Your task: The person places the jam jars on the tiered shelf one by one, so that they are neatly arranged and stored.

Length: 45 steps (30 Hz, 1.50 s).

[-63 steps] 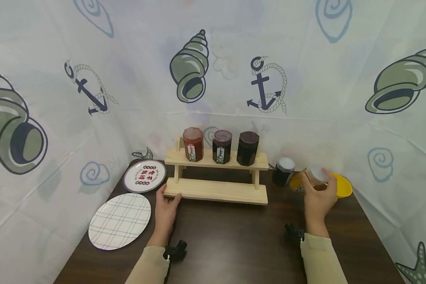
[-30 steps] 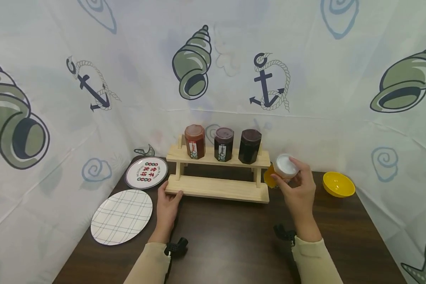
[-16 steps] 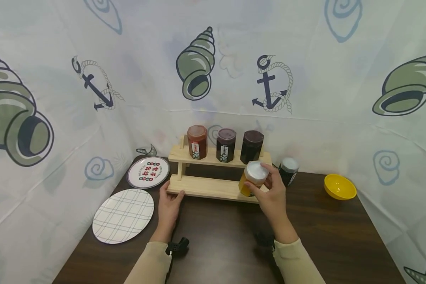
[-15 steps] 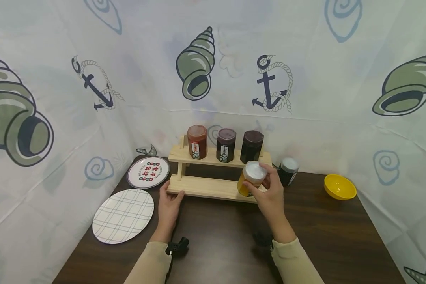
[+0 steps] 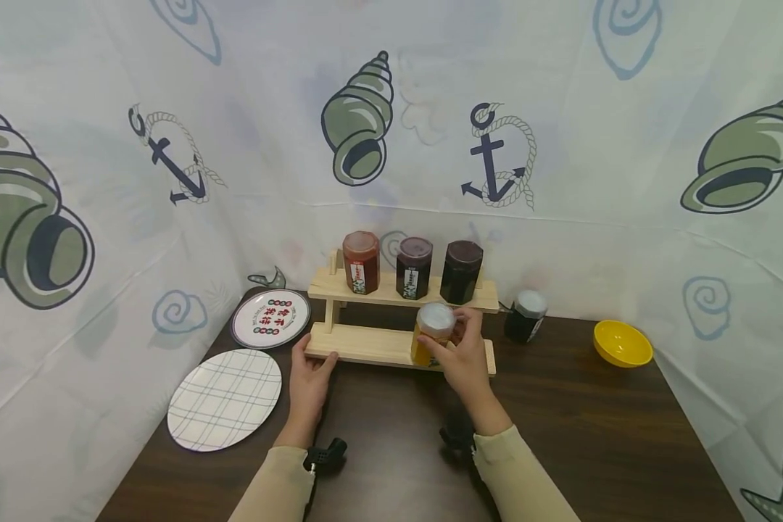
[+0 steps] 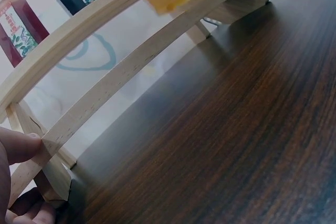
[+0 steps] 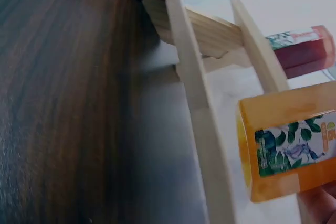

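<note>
My right hand [image 5: 462,362] grips a jar of orange-yellow contents [image 5: 427,353] with a whitish lid, thumb on one side and fingers on the other. That jar is over the lower board of a two-tier wooden rack [image 5: 365,344]; in the right wrist view the jar [image 7: 289,182] appears slightly apart from the board. My left hand [image 5: 308,388] holds the left end of the lower board, thumb at its front edge [image 6: 21,145] and other fingers beneath. On the upper tier stand a red jar [image 5: 362,264], a dark purple jar [image 5: 414,270] and another dark jar [image 5: 461,273].
A dark jar with a white lid [image 5: 526,317] stands on the dark wooden table [image 5: 600,413], right of the rack. Farther right is a yellow bowl [image 5: 622,344]. Two plates, one with red lettering [image 5: 270,319] and one checked [image 5: 225,400], lie at left.
My right hand has lifted the orange-yellow jar from beside the yellow bowl and carried it left, past the dark jar, to over the lower board. My left hand has kept its hold.
</note>
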Motion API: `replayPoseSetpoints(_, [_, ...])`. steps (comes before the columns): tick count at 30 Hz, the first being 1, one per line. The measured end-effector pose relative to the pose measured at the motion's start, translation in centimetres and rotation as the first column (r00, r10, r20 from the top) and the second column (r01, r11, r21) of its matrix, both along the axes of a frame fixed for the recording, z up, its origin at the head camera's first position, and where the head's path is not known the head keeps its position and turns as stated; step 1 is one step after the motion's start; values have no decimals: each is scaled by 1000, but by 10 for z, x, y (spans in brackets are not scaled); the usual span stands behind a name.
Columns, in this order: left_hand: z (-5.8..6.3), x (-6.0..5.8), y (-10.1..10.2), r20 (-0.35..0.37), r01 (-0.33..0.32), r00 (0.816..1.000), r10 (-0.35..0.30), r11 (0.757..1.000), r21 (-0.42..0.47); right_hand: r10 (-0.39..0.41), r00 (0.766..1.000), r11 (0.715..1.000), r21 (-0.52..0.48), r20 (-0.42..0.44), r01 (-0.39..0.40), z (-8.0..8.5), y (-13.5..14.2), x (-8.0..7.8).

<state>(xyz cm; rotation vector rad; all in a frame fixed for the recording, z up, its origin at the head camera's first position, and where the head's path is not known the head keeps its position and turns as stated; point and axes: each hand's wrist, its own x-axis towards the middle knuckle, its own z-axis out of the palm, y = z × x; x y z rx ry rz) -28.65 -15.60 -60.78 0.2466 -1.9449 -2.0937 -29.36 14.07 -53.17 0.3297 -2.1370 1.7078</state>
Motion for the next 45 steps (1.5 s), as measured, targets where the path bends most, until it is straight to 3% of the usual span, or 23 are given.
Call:
replayPoseSetpoints(10, [1, 1, -2, -2, -10, 1000, 10, 1000, -13, 61, 997, 997, -38, -44, -63, -28, -14, -9])
replayPoseSetpoints(15, [-1, 1, -2, 3, -5, 1000, 5, 1000, -25, 145, 989, 987, -67, -25, -146, -44, -10, -11])
replayPoseSetpoints(19, [-3, -1, -2, 0, -3, 1000, 3, 1000, -18, 258, 966, 962, -92, -7, -258, -49, -1, -11])
replayPoseSetpoints(23, [-3, -1, -1, -12, 0, 1000, 0, 1000, 1, 339, 940, 936, -96, -20, -340, -51, 7, -12])
replayPoseSetpoints(28, [0, 0, 0, -28, 1, 1000, -1, 1000, 12, 380, 924, 921, -78, -40, -382, -51, 11, -16])
replayPoseSetpoints(35, [-1, 2, 0, -8, 9, 1000, -9, 1000, -15, 390, 921, 921, -17, -1, -390, -48, 7, -17])
replayPoseSetpoints(45, [0, 2, -1, -8, 4, 1000, -4, 1000, -18, 413, 906, 911, -43, 95, -410, -41, 6, -19])
